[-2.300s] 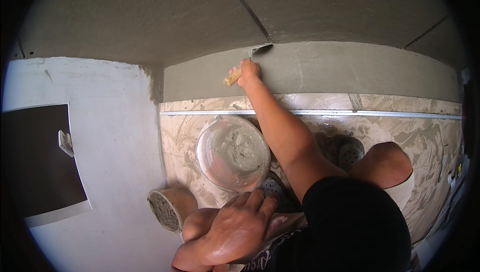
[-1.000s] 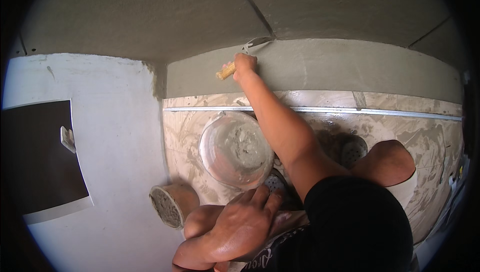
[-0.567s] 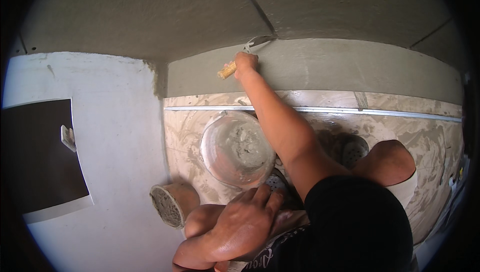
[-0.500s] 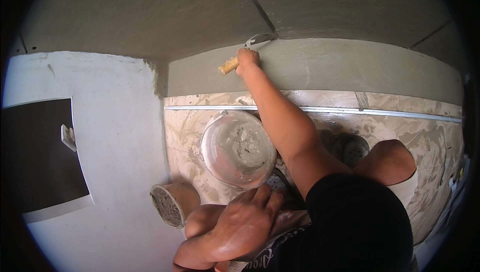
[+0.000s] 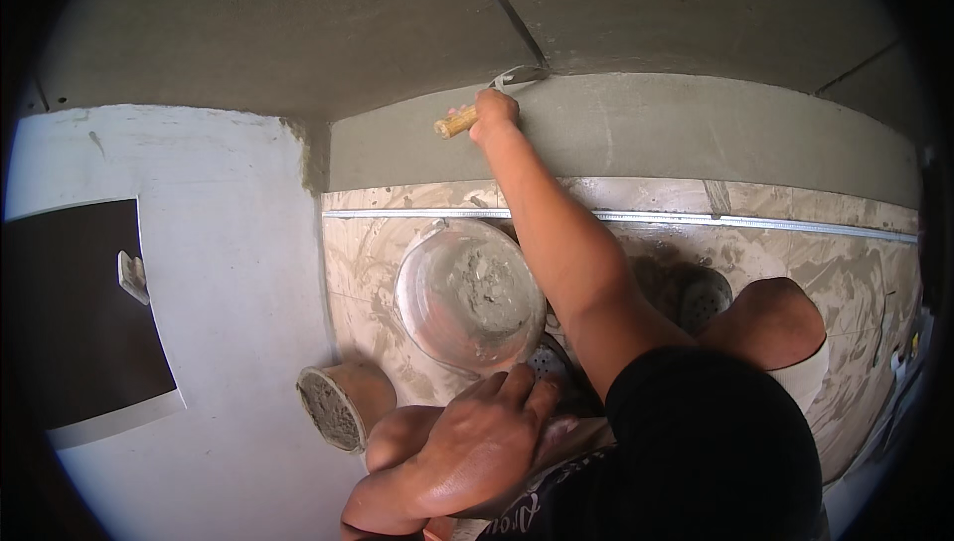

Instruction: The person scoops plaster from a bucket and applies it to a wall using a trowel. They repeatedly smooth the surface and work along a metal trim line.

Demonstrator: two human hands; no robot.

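My right hand point(image 5: 494, 114) is closed round the wooden handle point(image 5: 457, 124) of a trowel, whose metal blade point(image 5: 521, 77) touches the seam between a dark cement surface point(image 5: 338, 24) and a lighter plastered band point(image 5: 696, 122). My left hand point(image 5: 477, 432) rests over my leg near the bottom, its fingers loosely bent and slightly apart, with no object visible in it. Just above it stands a large translucent basin point(image 5: 417, 298) with wet grey mortar inside. A small bucket point(image 5: 368, 392) of mortar sits to its left.
A long metal straightedge point(image 5: 755, 225) lies across the smeared tiles point(image 5: 835, 293) below the band. At the left, a white surface point(image 5: 229, 273) has a dark square opening point(image 5: 75, 312) with a pale flat object point(image 5: 132, 276) at its edge. My perforated shoes point(image 5: 706, 298) show beside the basin.
My right hand and the trowel have moved slightly upward along the band, the blade staying at the seam. My left hand has barely moved; the view has shifted a little.
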